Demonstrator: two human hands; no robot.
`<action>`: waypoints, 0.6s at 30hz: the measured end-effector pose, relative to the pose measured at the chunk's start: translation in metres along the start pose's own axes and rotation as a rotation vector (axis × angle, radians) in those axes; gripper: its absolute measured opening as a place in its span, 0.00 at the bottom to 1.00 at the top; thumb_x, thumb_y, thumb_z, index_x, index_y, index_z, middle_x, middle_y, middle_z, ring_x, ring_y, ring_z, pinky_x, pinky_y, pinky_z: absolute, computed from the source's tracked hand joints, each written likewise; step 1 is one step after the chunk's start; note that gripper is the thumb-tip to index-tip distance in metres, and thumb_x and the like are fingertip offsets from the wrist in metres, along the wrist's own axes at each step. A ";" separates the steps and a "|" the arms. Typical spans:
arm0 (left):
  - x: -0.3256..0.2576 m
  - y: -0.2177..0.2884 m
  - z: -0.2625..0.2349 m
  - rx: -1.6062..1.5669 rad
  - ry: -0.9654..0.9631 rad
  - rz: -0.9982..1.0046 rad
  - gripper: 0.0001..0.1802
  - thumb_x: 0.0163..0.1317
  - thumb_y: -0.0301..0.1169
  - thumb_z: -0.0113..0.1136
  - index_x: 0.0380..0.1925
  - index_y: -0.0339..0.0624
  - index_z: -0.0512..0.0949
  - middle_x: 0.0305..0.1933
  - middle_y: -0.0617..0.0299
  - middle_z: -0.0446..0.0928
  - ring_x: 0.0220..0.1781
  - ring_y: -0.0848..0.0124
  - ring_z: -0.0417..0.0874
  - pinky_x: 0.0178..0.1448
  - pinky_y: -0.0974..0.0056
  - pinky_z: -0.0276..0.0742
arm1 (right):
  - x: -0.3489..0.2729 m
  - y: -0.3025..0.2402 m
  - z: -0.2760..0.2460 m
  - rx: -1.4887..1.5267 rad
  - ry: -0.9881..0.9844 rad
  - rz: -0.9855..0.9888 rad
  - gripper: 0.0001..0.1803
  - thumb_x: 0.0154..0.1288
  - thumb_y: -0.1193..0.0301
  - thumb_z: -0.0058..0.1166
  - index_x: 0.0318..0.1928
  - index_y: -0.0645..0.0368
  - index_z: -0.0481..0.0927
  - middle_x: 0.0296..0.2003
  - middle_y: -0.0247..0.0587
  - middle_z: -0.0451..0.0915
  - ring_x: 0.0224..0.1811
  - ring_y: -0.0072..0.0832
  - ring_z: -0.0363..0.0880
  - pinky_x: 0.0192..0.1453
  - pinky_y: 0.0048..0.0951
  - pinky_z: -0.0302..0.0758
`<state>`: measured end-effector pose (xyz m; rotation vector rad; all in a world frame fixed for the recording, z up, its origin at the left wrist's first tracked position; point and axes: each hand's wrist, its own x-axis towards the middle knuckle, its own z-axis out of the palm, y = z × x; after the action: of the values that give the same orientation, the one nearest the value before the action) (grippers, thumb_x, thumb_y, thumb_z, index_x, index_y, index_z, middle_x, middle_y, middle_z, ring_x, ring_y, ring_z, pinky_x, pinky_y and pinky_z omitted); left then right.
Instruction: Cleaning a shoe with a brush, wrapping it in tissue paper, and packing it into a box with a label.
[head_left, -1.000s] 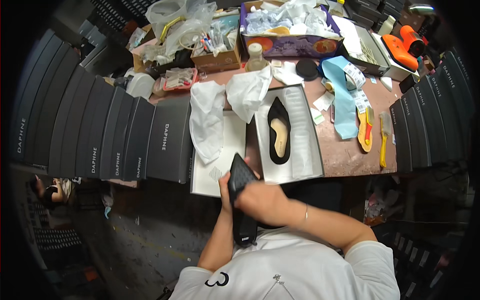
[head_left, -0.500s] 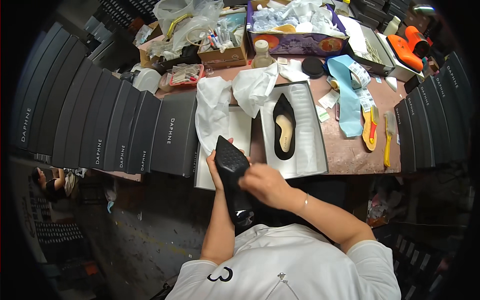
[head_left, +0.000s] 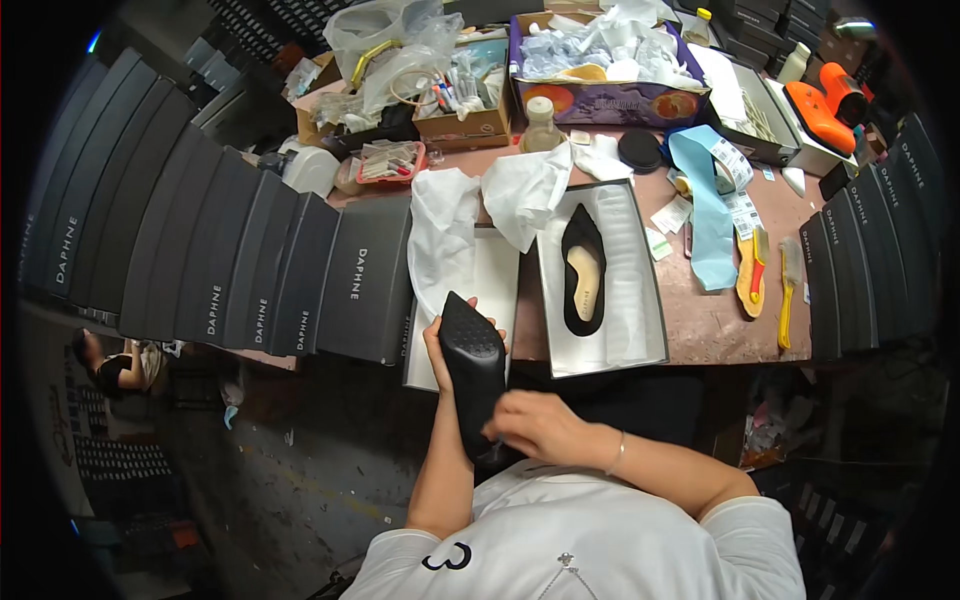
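Note:
My left hand (head_left: pixel 440 345) grips a black pointed shoe (head_left: pixel 472 375) near its toe, sole facing up, close to my chest. My right hand (head_left: pixel 535 425) rests on the shoe's heel end, fingers curled on it. The matching black shoe (head_left: pixel 583 268) lies in an open white-lined shoe box (head_left: pixel 640 290) on the brown table (head_left: pixel 720 330). The box lid (head_left: pixel 492 285) with white tissue paper (head_left: pixel 443 235) sits just left of the box, in front of my left hand.
Rows of dark shoe boxes (head_left: pixel 250 270) stand at the left, more (head_left: pixel 870 270) at the right. Cardboard boxes of small supplies (head_left: pixel 460 95), a bottle (head_left: pixel 540 125), a blue strip (head_left: pixel 708 210), brushes (head_left: pixel 787 290) and an orange tool (head_left: pixel 820 110) crowd the table. Another person (head_left: pixel 115 365) sits far left.
The shoe has been turned and lifted so its sole faces up more fully. My right hand slid down from the middle of the shoe to its heel end.

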<state>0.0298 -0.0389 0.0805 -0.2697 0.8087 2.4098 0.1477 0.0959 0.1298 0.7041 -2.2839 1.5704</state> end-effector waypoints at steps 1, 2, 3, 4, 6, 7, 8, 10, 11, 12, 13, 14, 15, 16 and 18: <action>0.005 0.001 -0.001 0.024 0.012 -0.003 0.36 0.65 0.58 0.37 0.62 0.41 0.66 0.36 0.50 0.78 0.36 0.55 0.82 0.39 0.53 0.81 | 0.015 0.015 -0.005 -0.125 0.027 -0.019 0.09 0.54 0.75 0.58 0.38 0.54 0.78 0.31 0.40 0.73 0.34 0.38 0.76 0.33 0.38 0.73; 0.006 -0.006 -0.003 0.049 0.029 -0.032 0.36 0.65 0.57 0.37 0.62 0.41 0.66 0.36 0.50 0.78 0.36 0.55 0.82 0.39 0.53 0.81 | 0.026 0.025 -0.010 -0.253 0.061 -0.013 0.09 0.54 0.75 0.58 0.38 0.55 0.78 0.32 0.40 0.73 0.34 0.38 0.76 0.34 0.37 0.73; 0.007 -0.011 0.004 0.078 0.117 -0.012 0.36 0.65 0.57 0.37 0.62 0.41 0.66 0.36 0.51 0.78 0.36 0.56 0.82 0.41 0.54 0.80 | 0.039 0.036 -0.015 -0.248 0.197 0.013 0.10 0.53 0.73 0.59 0.38 0.55 0.78 0.31 0.39 0.73 0.33 0.38 0.76 0.34 0.37 0.73; 0.004 -0.012 0.007 -0.033 0.098 -0.028 0.35 0.65 0.56 0.37 0.62 0.41 0.67 0.37 0.51 0.77 0.36 0.56 0.81 0.43 0.54 0.79 | 0.043 0.038 -0.014 -0.215 0.256 0.056 0.10 0.53 0.73 0.59 0.38 0.54 0.78 0.30 0.39 0.72 0.33 0.37 0.76 0.33 0.37 0.73; 0.004 -0.003 0.002 0.001 -0.042 -0.050 0.35 0.65 0.57 0.38 0.61 0.42 0.68 0.37 0.49 0.77 0.35 0.55 0.80 0.42 0.52 0.79 | 0.022 0.019 -0.006 -0.200 0.149 -0.028 0.10 0.53 0.72 0.59 0.38 0.54 0.78 0.30 0.39 0.72 0.34 0.37 0.76 0.34 0.38 0.74; 0.007 0.002 0.003 -0.131 -0.046 -0.045 0.36 0.64 0.58 0.41 0.61 0.43 0.67 0.37 0.48 0.77 0.35 0.54 0.80 0.40 0.50 0.79 | 0.001 0.014 0.006 -0.049 -0.012 -0.055 0.10 0.54 0.73 0.59 0.39 0.53 0.79 0.29 0.39 0.71 0.33 0.36 0.76 0.34 0.37 0.74; 0.009 0.004 0.003 -0.120 -0.020 -0.037 0.36 0.63 0.58 0.42 0.60 0.43 0.68 0.37 0.48 0.77 0.35 0.54 0.80 0.40 0.50 0.79 | -0.001 0.005 0.008 0.026 0.007 -0.027 0.11 0.54 0.73 0.60 0.40 0.52 0.80 0.29 0.39 0.72 0.33 0.37 0.77 0.34 0.35 0.74; 0.015 0.001 0.004 -0.096 0.051 -0.067 0.35 0.63 0.59 0.43 0.59 0.43 0.68 0.37 0.48 0.77 0.35 0.54 0.80 0.40 0.51 0.79 | 0.022 0.020 -0.008 -0.189 0.023 0.044 0.12 0.54 0.74 0.61 0.41 0.53 0.80 0.31 0.39 0.73 0.33 0.37 0.77 0.34 0.35 0.75; 0.017 -0.001 0.012 -0.055 0.044 -0.059 0.34 0.62 0.58 0.44 0.56 0.43 0.70 0.36 0.49 0.77 0.35 0.55 0.80 0.42 0.52 0.79 | 0.033 0.024 -0.013 -0.112 0.174 0.053 0.13 0.55 0.76 0.61 0.43 0.55 0.79 0.33 0.40 0.74 0.34 0.39 0.76 0.36 0.35 0.74; 0.023 0.005 0.019 -0.135 -0.010 -0.028 0.32 0.63 0.58 0.44 0.54 0.43 0.71 0.36 0.49 0.77 0.35 0.55 0.79 0.42 0.53 0.79 | 0.038 0.024 -0.012 -0.135 0.197 0.041 0.12 0.57 0.77 0.59 0.43 0.59 0.78 0.34 0.42 0.74 0.35 0.40 0.76 0.37 0.36 0.74; 0.023 0.010 0.009 -0.156 -0.032 0.013 0.33 0.62 0.58 0.45 0.55 0.42 0.70 0.38 0.48 0.76 0.37 0.54 0.78 0.41 0.52 0.78 | 0.023 0.015 -0.004 -0.028 0.157 0.107 0.11 0.58 0.78 0.59 0.43 0.60 0.78 0.34 0.43 0.74 0.35 0.41 0.76 0.38 0.35 0.74; 0.032 0.021 -0.001 -0.174 -0.074 0.064 0.35 0.62 0.58 0.45 0.57 0.40 0.69 0.40 0.47 0.75 0.39 0.53 0.77 0.41 0.51 0.76 | 0.004 0.005 0.002 0.067 0.117 0.155 0.10 0.60 0.78 0.58 0.43 0.61 0.77 0.35 0.45 0.74 0.36 0.42 0.76 0.39 0.35 0.75; 0.036 0.034 -0.007 -0.257 -0.166 0.061 0.34 0.62 0.58 0.45 0.55 0.40 0.70 0.40 0.47 0.75 0.39 0.52 0.77 0.41 0.50 0.76 | -0.015 0.004 0.008 0.157 0.137 0.256 0.09 0.61 0.79 0.57 0.43 0.63 0.77 0.35 0.45 0.74 0.36 0.42 0.77 0.40 0.34 0.75; 0.037 0.046 -0.008 -0.186 -0.116 0.151 0.34 0.62 0.58 0.45 0.55 0.41 0.70 0.39 0.47 0.75 0.39 0.52 0.77 0.41 0.50 0.76 | -0.033 0.010 0.007 0.104 0.049 0.266 0.10 0.62 0.79 0.57 0.44 0.63 0.77 0.34 0.45 0.75 0.34 0.40 0.78 0.38 0.34 0.76; 0.035 0.060 -0.004 -0.045 -0.010 0.298 0.34 0.61 0.59 0.46 0.55 0.41 0.69 0.38 0.48 0.75 0.38 0.52 0.77 0.40 0.50 0.77 | -0.042 -0.002 -0.005 0.043 0.074 0.241 0.16 0.58 0.80 0.60 0.48 0.62 0.78 0.33 0.43 0.75 0.32 0.37 0.78 0.35 0.34 0.76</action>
<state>-0.0337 -0.0641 0.0935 -0.1634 0.8405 2.7077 0.1845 0.1100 0.1129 0.3842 -2.3582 1.7227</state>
